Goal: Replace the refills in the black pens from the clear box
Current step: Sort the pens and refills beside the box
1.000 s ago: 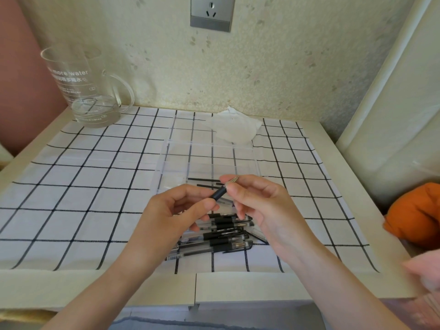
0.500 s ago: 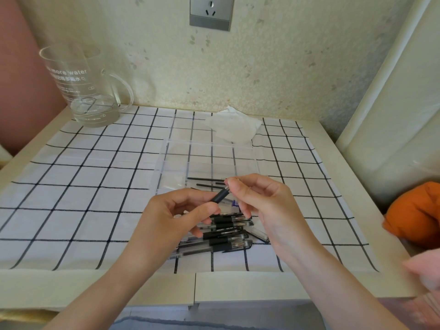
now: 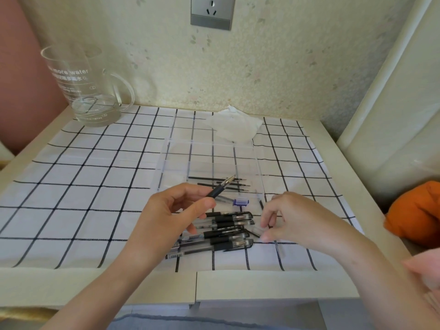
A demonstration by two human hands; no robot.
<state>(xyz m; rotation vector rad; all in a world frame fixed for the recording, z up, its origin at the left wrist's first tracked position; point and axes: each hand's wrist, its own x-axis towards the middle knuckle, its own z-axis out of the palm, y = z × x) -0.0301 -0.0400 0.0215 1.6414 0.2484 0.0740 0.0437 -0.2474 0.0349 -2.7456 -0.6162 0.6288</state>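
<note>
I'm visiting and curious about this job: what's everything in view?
Cloth: one, white with black grid, on table.
Jug: one, clear, back left.
Socket: one, grey, wall.
Clear box: one, transparent, centre.
Tissue: one, white, behind box.
Refills: about four, black, in box.
Pens: pile, black, before box.
Small part: one, purple, by box's near edge.
Bundle: one, orange, right edge.
Left hand: holds one black pen by box.
Right hand: beside pile, grip unclear.
</note>
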